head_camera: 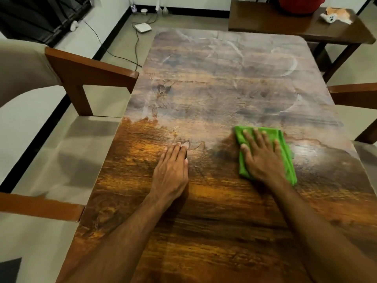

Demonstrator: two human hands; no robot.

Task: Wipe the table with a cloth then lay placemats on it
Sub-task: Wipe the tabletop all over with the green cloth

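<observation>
Wiping is the step in hand: on the near, darker part of the surface [204,231] the left hand [171,172] rests flat, fingers [175,150] straight and holding nothing, while beside it the right hand [263,160] presses the green cloth [289,166] down with fingers spread, not curled round it. Beyond the cloth the far half looks hazy and streaked, so the next move probably calls for pushing the cloth forward over it; no placemats show.

Wooden chairs [89,72], side table [285,27], pale floor [120,43]
</observation>
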